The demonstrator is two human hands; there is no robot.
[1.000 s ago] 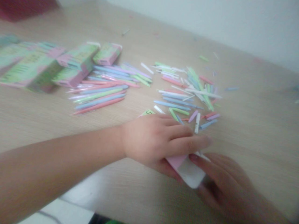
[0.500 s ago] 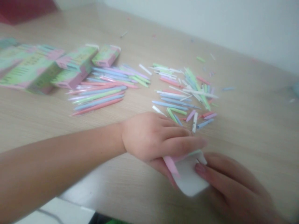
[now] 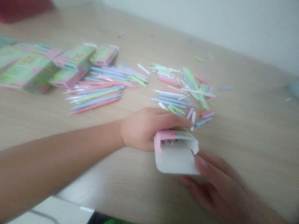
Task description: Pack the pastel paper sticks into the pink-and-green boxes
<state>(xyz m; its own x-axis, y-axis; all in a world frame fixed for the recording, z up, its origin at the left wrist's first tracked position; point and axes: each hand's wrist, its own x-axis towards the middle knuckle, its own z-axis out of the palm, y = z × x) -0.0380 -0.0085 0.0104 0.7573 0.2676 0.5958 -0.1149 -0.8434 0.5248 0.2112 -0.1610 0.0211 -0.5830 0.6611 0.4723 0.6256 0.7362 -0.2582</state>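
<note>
My left hand (image 3: 149,129) is wrapped round a small pink and green carton (image 3: 176,133), whose end faces me with its white flap (image 3: 178,158) folded out. Small dark and pale tips show inside the carton. At the flap's right edge is my right hand (image 3: 217,177), thumb near the flap's corner and the other fingers spread apart below. Beyond the hands lie loose blue pens (image 3: 171,101), short caps and thin white sticks in several colours.
Pens in clear wrapping (image 3: 98,96) lie left of the middle. Several closed pink and green boxes (image 3: 30,70) stand at the left. A red object (image 3: 23,11) is at the back left, and a pale wall runs behind the table (image 3: 247,133).
My left hand has tilted the carton, so its opening and contents now show. The flap has moved left and up. My right hand's lower fingers have come into view, spread.
</note>
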